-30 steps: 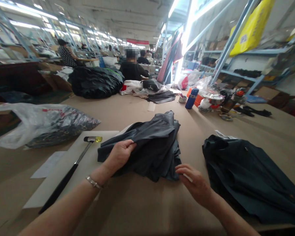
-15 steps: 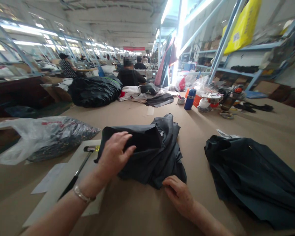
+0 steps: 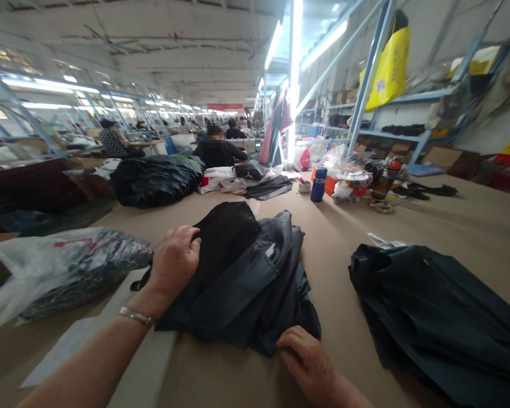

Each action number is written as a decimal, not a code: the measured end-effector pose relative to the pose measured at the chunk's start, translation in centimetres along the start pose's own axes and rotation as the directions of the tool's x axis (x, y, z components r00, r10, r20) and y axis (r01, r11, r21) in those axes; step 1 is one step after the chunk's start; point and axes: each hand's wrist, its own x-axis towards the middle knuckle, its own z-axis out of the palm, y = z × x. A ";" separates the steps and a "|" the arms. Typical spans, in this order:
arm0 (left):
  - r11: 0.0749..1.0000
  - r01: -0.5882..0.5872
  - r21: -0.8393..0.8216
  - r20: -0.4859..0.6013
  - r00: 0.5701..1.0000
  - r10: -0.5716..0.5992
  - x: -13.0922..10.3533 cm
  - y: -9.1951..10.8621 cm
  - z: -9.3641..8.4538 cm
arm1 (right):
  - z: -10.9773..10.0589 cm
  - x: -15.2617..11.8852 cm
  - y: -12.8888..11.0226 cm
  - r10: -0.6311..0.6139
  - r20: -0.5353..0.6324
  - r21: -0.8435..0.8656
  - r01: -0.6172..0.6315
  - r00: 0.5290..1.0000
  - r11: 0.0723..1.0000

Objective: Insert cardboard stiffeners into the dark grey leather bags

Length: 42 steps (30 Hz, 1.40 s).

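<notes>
A dark grey garment lies bunched on the brown table, with a black panel at its upper left and a small pale label near its middle. At the garment's left edge, my left hand has its fingers curled together on the black cloth. My right hand rests at the lower right edge, fingertips bent against the cloth. A second dark garment lies to the right, untouched. The hammer is mostly hidden under the cloth and my left hand; only a dark end shows.
On the left are a clear plastic bag and white paper. Farther back sit a dark fabric pile, a blue flask, scissors and an orange box. People sit beyond the table.
The open, raised black part of the garment now lies flatter and spreads left over the hammer. My left hand has closed on its left edge. The view has shifted slightly.
</notes>
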 end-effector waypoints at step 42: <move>0.419 0.492 -0.763 0.384 0.867 -0.319 -1.9 4.8 -7.1 | -8.7 12.3 -6.2 -0.352 0.075 -0.767 0.279 0.933 0.578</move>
